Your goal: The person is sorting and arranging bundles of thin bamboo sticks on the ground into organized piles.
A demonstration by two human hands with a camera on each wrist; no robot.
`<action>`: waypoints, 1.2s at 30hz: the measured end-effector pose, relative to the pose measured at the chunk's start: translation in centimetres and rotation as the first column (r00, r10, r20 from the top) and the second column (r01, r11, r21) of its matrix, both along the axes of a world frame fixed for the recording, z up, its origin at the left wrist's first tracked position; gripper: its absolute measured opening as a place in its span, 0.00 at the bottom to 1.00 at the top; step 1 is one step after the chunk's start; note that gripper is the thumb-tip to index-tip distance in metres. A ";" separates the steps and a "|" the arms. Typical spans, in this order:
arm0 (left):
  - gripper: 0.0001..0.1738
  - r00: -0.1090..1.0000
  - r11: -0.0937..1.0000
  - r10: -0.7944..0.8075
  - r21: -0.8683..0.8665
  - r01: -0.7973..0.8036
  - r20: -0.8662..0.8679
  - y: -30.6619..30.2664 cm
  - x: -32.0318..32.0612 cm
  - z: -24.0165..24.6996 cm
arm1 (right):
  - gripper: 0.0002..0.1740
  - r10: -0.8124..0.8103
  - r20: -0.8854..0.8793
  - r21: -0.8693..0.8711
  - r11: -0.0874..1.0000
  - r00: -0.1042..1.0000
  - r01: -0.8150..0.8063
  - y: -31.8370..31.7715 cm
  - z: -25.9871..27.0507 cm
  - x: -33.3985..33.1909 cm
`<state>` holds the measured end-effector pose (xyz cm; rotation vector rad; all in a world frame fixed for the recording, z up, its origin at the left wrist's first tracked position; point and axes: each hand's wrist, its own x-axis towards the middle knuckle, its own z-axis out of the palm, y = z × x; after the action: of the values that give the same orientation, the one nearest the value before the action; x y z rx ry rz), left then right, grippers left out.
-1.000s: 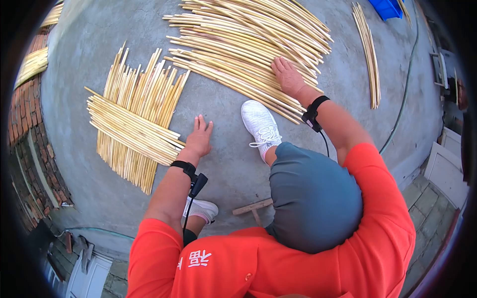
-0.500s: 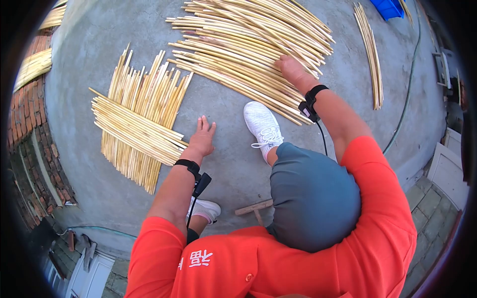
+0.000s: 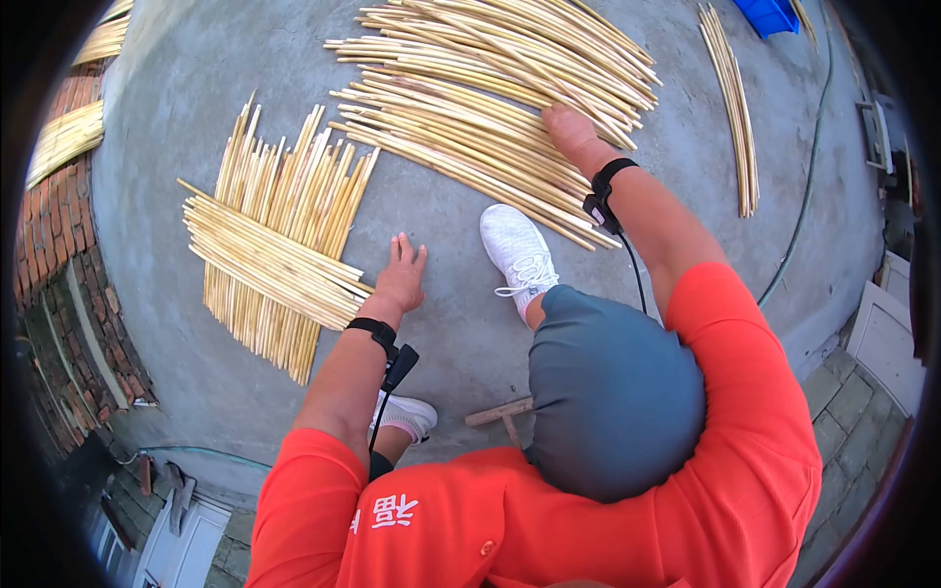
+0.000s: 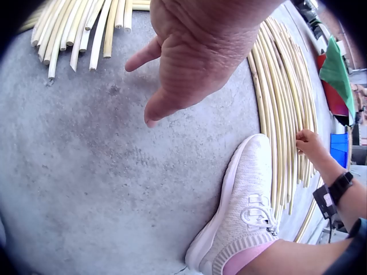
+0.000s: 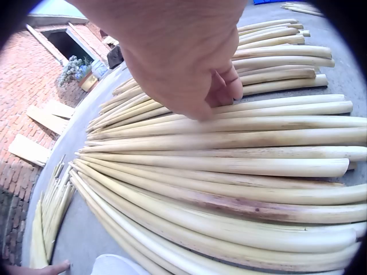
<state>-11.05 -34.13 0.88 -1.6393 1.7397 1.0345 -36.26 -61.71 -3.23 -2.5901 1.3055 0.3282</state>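
Note:
In the head view a wide layer of long pale-yellow stalks (image 3: 461,118) lies on the concrete. My right hand (image 3: 573,132) is over its right part. Seen from the right wrist, that hand (image 5: 178,63) has its fingers curled over the stalks (image 5: 246,137) beside a narrow gap in the layer; part of the grip is hidden under the palm. My left hand (image 3: 400,277) is low over bare concrete with fingers spread, holding nothing. Left of it, a bundle of stalks (image 3: 265,255) lies crosswise on another row (image 3: 284,167).
A white shoe (image 3: 515,250) stands between the hands, close to the big layer. Some separate stalks (image 3: 730,113) lie at the right, near a hose (image 3: 809,186) and a blue crate (image 3: 767,17). A brick wall (image 3: 59,235) runs along the left; a wooden piece (image 3: 498,412) lies near the feet.
My right hand's fingers went from lying straight on the stalks to curled. A gap has widened in the layer as its nearer stalks shifted slightly towards me. The left hand stays put.

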 end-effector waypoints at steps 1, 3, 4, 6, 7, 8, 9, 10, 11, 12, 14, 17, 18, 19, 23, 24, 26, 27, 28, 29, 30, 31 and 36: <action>0.51 1.000 1.000 0.003 -0.014 -0.003 -0.004 0.1 0.0 -0.2 | 0.09 -0.006 -0.002 -0.035 0.999 1.000 0.006 0.2 -0.4 0.0; 0.51 1.000 1.000 0.002 -0.026 -0.002 -0.009 0.3 -0.1 -0.4 | 0.09 -0.016 -0.006 -0.068 0.998 1.000 0.015 0.5 -1.0 -0.2; 0.51 1.000 1.000 0.005 -0.026 -0.005 -0.014 0.3 -0.1 -0.3 | 0.09 -0.023 0.000 -0.081 0.996 1.000 0.023 0.6 -1.1 -0.3; 0.51 1.000 1.000 0.008 -0.025 -0.008 -0.018 0.4 -0.1 -0.3 | 0.10 -0.030 0.006 -0.093 0.995 1.000 0.031 0.7 -1.2 -0.5; 0.52 1.000 1.000 0.005 -0.027 -0.005 -0.013 0.4 -0.1 -0.4 | 0.10 -0.029 0.012 -0.084 0.996 1.000 0.030 0.8 -1.1 -0.6; 0.52 1.000 1.000 0.003 -0.029 -0.003 -0.008 0.4 -0.2 -0.4 | 0.09 -0.027 0.018 -0.074 0.997 0.999 0.029 0.9 -0.9 -0.7; 0.52 1.000 1.000 0.004 -0.029 -0.004 -0.008 0.3 -0.2 -0.3 | 0.09 -0.027 0.018 -0.074 0.997 0.999 0.028 0.9 -0.7 -0.8; 0.52 1.000 1.000 0.004 -0.024 -0.004 -0.005 0.3 -0.2 -0.2 | 0.09 -0.029 0.072 -0.071 0.997 0.997 0.034 0.8 -0.5 -0.9; 0.52 1.000 1.000 0.004 -0.018 -0.004 -0.002 0.3 -0.3 0.0 | 0.08 -0.032 0.125 -0.066 0.997 0.992 0.040 0.8 -0.3 -1.0; 0.52 1.000 1.000 0.005 -0.017 -0.005 -0.002 0.4 -0.2 -0.2 | 0.08 -0.030 0.125 -0.065 0.997 0.992 0.038 0.6 -0.2 -1.0; 0.52 1.000 0.999 0.008 -0.038 -0.009 -0.006 0.7 -0.2 -0.6 | 0.07 -0.082 0.180 -0.167 0.980 0.980 0.112 0.1 0.0 -1.0; 0.52 1.000 0.999 -0.002 -0.048 0.001 -0.002 0.8 -0.1 -1.0 | 0.07 -0.161 0.139 -0.156 0.971 0.977 0.182 -1.0 0.1 -1.2; 0.52 1.000 0.999 -0.002 -0.049 0.001 -0.002 0.7 -0.2 -0.8 | 0.07 -0.167 0.156 -0.170 0.966 0.974 0.193 -1.1 0.2 -1.4; 0.52 1.000 0.999 0.002 -0.042 -0.002 -0.003 0.7 -0.2 -0.6 | 0.07 -0.166 0.156 -0.172 0.966 0.974 0.192 -1.2 0.2 -1.5; 0.52 1.000 0.999 0.008 -0.040 -0.008 -0.005 0.7 -0.3 -0.5 | 0.07 -0.190 0.172 -0.136 0.967 0.966 0.215 -1.2 -0.4 -1.4; 0.52 1.000 0.999 0.008 -0.039 -0.009 -0.006 0.7 -0.3 -0.5 | 0.08 -0.209 0.181 -0.099 0.968 0.961 0.229 -1.2 -0.4 -1.3; 0.52 1.000 0.999 0.011 -0.033 -0.011 -0.003 0.6 -0.3 -0.4 | 0.08 -0.207 0.194 -0.101 0.968 0.959 0.229 -0.8 -0.5 -1.2; 0.52 1.000 0.999 0.012 -0.033 -0.012 -0.003 0.7 -0.3 -0.3 | 0.08 -0.205 0.208 -0.103 0.968 0.956 0.230 -0.5 -0.4 -1.1; 0.50 1.000 0.999 0.012 -0.034 -0.012 -0.008 0.7 -0.3 -0.3 | 0.08 -0.204 0.208 -0.102 0.968 0.957 0.229 -0.4 -0.3 -1.0; 0.48 1.000 0.999 0.010 -0.037 -0.011 -0.013 0.7 -0.3 -0.2 | 0.08 -0.169 0.186 -0.115 0.975 0.968 0.192 -0.3 -0.2 -0.9; 0.48 1.000 0.999 0.011 -0.037 -0.011 -0.013 0.8 -0.3 -0.5 | 0.08 -0.133 0.162 -0.127 0.980 0.978 0.154 -0.3 -0.2 -0.9; 0.50 1.000 0.999 0.007 -0.049 -0.008 -0.014 0.9 -0.2 -0.7 | 0.08 -0.132 0.162 -0.127 0.980 0.978 0.154 -0.2 -0.2 -0.8; 0.53 1.000 0.999 0.011 -0.052 -0.012 -0.014 1.0 -0.3 -0.9 | 0.08 -0.182 0.130 -0.043 0.981 0.975 0.189 -0.1 -1.4 -0.4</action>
<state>-11.31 -33.14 -0.07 -1.6794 1.7822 1.0154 -36.64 -61.84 -4.64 -2.4613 1.5158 0.0955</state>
